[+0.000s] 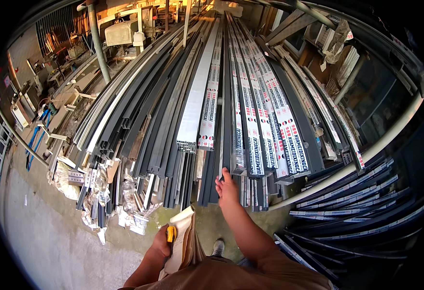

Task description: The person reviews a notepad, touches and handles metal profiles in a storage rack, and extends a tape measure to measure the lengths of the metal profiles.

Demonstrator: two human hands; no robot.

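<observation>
Right hand (pixel 228 190): fingers curled at near end of long, dark-grey metal profile (pixel 227 135) — grip unclear.
Profile axis: away from fingertips; right hand nearer.
Left hand (pixel 162 242): wrapped around compact yellow tool (pixel 172 234).

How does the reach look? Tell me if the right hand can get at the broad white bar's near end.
Likely yes: the right hand is close by, a little to the right, and nothing visible covers the near end of the broad white bar.
</observation>
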